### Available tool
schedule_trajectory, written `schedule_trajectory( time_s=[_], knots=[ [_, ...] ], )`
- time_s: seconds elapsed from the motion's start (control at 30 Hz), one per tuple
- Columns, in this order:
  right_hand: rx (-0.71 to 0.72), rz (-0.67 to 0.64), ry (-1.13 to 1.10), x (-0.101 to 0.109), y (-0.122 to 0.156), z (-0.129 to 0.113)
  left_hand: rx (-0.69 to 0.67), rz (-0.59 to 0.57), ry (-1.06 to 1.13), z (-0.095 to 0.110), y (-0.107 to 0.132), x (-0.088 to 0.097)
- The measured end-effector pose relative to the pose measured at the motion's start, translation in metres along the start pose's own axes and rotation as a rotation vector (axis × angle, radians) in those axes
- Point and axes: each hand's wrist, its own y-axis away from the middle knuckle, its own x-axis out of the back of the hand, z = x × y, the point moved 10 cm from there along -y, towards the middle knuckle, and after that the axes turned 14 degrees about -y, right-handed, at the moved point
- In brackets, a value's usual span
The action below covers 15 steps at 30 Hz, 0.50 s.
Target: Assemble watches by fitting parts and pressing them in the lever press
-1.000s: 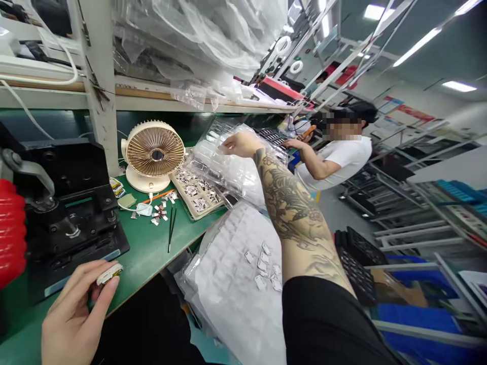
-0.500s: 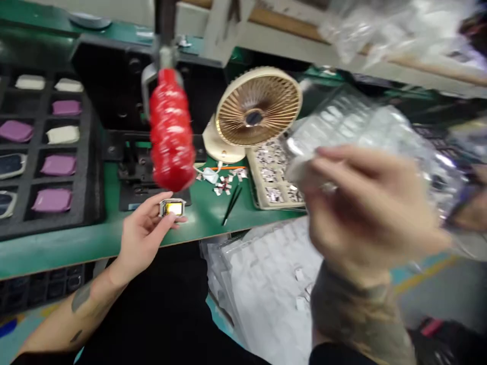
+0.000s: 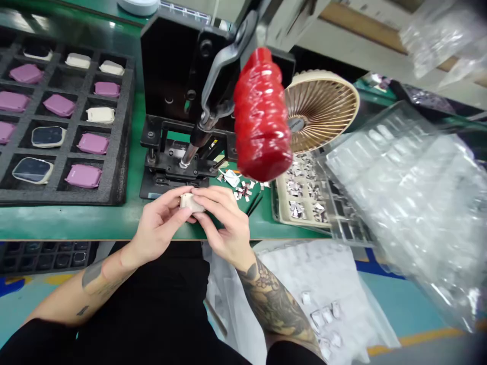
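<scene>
A small cream device casing is pinched between both hands above the front of the green workbench. My left hand is closed on its left end, thumb along the near side. From the right, my right hand is closed on it too, fingers over the far side and thumb below. The casing's inside is hidden from view. Just behind the hands stands a black hand press with a red ribbed handle. Black tweezers lie right of my right hand, beside small scattered silvery-white pieces.
A black foam tray with purple and cream casings is at left. To the right are a cream fan, a compartment box of small parts, and clear plastic trays overhanging the edge. A white sheet hangs below.
My right hand has come from the plastic trays at right to meet my left hand. The opened casing's yellow-and-white inside, visible before, is now covered by a cream surface. The view has shifted left.
</scene>
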Motion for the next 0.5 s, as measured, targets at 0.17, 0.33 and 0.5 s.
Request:
schedule_trajectory(
  time_s=[0.17,0.33,0.5],
  knots=[
    [-0.128,0.099,-0.065,0.012,0.010,0.014,0.003,0.026,-0.014,0.001,0.001,0.000],
    [-0.231,0.089,-0.204,0.012,0.010,0.026,-0.013,-0.007,-0.150,0.005,0.003,0.001],
    [-0.206,0.144,-0.182,0.006,0.010,0.018,-0.107,0.048,-0.372,0.013,0.010,0.008]
  ],
)
